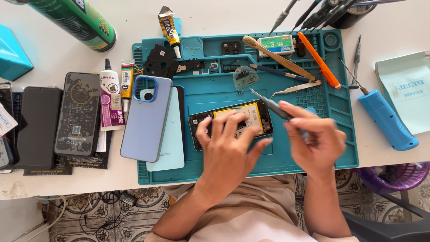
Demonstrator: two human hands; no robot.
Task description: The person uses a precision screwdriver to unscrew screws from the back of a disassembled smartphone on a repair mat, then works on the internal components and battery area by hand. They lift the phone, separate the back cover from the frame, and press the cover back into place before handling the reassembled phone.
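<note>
An opened phone (260, 117) with a yellow battery lies face down on the teal repair mat (215, 89). My left hand (228, 148) rests on it, fingers spread over the battery and lower half. My right hand (313, 136) hovers just right of the phone, pinching grey tweezers (268, 104) whose tip points up-left above the phone's top edge.
A light blue phone case (147, 117) lies on a pale back cover at the mat's left. Glue tubes (112, 96), dark phones (78, 114), a green spray can (83, 20); toothbrush (273, 51), orange knife (319, 60), blue screwdriver (387, 118), purple basket (394, 175).
</note>
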